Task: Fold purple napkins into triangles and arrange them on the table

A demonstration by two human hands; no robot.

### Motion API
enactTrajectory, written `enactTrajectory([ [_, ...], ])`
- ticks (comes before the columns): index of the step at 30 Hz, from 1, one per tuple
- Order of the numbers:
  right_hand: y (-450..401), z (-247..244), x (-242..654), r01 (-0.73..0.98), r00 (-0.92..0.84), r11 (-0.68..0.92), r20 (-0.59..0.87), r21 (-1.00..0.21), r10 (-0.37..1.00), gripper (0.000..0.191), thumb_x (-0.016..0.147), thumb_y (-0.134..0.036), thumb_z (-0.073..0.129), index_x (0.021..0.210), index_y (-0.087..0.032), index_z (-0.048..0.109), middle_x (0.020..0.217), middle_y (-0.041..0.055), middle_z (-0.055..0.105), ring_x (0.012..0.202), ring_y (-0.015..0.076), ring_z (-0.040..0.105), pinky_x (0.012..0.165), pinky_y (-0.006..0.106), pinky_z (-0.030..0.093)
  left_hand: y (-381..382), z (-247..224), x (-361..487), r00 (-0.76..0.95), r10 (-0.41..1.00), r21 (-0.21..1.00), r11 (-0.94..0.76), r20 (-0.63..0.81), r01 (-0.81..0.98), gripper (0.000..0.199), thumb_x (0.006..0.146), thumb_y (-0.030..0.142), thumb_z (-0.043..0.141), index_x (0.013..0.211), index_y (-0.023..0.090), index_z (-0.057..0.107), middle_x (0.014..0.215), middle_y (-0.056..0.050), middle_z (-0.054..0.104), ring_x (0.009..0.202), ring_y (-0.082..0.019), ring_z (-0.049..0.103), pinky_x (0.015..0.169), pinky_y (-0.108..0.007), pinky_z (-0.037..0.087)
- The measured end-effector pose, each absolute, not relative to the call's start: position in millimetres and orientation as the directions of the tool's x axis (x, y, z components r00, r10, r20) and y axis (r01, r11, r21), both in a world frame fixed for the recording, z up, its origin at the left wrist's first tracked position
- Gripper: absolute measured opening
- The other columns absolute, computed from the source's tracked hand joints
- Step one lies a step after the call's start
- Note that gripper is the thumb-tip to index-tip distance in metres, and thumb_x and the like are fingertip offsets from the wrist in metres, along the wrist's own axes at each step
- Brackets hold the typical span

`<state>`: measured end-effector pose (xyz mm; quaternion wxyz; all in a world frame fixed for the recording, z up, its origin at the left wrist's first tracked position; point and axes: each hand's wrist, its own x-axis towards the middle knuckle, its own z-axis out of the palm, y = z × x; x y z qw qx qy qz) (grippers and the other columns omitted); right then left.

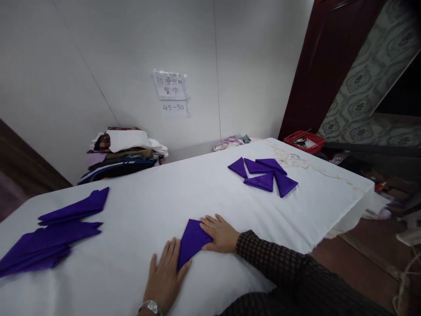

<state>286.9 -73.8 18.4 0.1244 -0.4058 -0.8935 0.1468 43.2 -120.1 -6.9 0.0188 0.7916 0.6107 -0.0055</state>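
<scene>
The purple cloth [192, 241] lies on the white desk [148, 206] between the left grip [165, 277] and the right grip [222, 234], both flat and wide, touching its sides. White surface extends toward the far edge; purple triangles [259, 181] sit well apart.

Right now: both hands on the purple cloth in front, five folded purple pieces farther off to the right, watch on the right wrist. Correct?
Not the watch: the head view shows it at the wrist of the left hand. The rest stands: left and right hand on the purple cloth, five folded purple pieces farther off to the right.
</scene>
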Motion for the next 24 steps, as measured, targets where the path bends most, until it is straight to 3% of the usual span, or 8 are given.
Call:
enactTrajectory([
  [3, -74.1, 17.2, 287.3, 0.687, -0.646, 0.630, 0.094, -0.361, 0.758, 0.079, 0.085, -0.064, 0.037, 0.144, -0.013, 0.023, 0.149, 0.0129, 0.024, 0.137, 0.0263, 0.018, 0.110, 0.050, 0.009, -126.1, -1.7, 31.3, 0.195, 0.978, 0.022, -0.193, -0.073, 0.981, 0.070, 0.085, 0.054, 0.032, 0.142, 0.014, 0.027, 0.147, -0.010, 0.027, 0.137, -0.027, 0.022, 0.108, -0.056, 0.016],
  [6, -74.3, 16.7, 287.2, 0.685, -0.648, 0.630, 0.091, -0.367, 0.757, 0.079, 0.085, -0.064, 0.036, 0.144, -0.013, 0.023, 0.149, 0.0132, 0.023, 0.137, 0.0271, 0.018, 0.110, 0.050, 0.009, -122.5, 8.3, 34.7, 0.139, 0.990, 0.024, -0.139, 0.004, 0.990, 0.072, 0.085, 0.056, 0.031, 0.141, 0.010, 0.029, 0.148, -0.014, 0.024, 0.137, -0.030, 0.022, 0.106, -0.058, 0.018],
  [11, -74.6, 17.2, 286.6, 0.693, -0.644, 0.632, 0.095, -0.348, 0.759, 0.076, 0.086, -0.061, 0.039, 0.143, -0.013, 0.024, 0.149, 0.0130, 0.024, 0.136, 0.0282, 0.020, 0.109, 0.050, 0.010, -104.0, 9.3, 72.8, 0.359, 0.912, 0.033, -0.373, 0.197, 0.927, 0.068, 0.088, 0.055, 0.030, 0.140, 0.012, 0.030, 0.147, -0.014, 0.029, 0.136, -0.028, 0.023, 0.107, -0.054, 0.018],
  [15, -74.4, 16.5, 286.3, 0.700, -0.646, 0.638, 0.097, -0.321, 0.757, 0.077, 0.085, -0.061, 0.040, 0.144, -0.014, 0.023, 0.149, 0.0130, 0.025, 0.136, 0.0280, 0.020, 0.109, 0.050, 0.012, -97.4, -9.6, 86.4, 0.443, 0.884, 0.041, -0.453, 0.152, 0.890, 0.069, 0.086, 0.058, 0.032, 0.138, 0.013, 0.035, 0.144, -0.014, 0.035, 0.134, -0.029, 0.028, 0.106, -0.054, 0.023],
  [24, -74.4, 15.1, 287.1, 0.688, -0.649, 0.642, 0.108, -0.338, 0.753, 0.078, 0.086, -0.063, 0.037, 0.144, -0.014, 0.023, 0.149, 0.0124, 0.024, 0.136, 0.0273, 0.019, 0.109, 0.050, 0.011, -111.8, -11.1, 63.2, 0.378, 0.920, 0.033, -0.383, 0.105, 0.923, 0.069, 0.086, 0.056, 0.033, 0.141, 0.015, 0.030, 0.146, -0.011, 0.032, 0.136, -0.029, 0.023, 0.106, -0.052, 0.024],
])
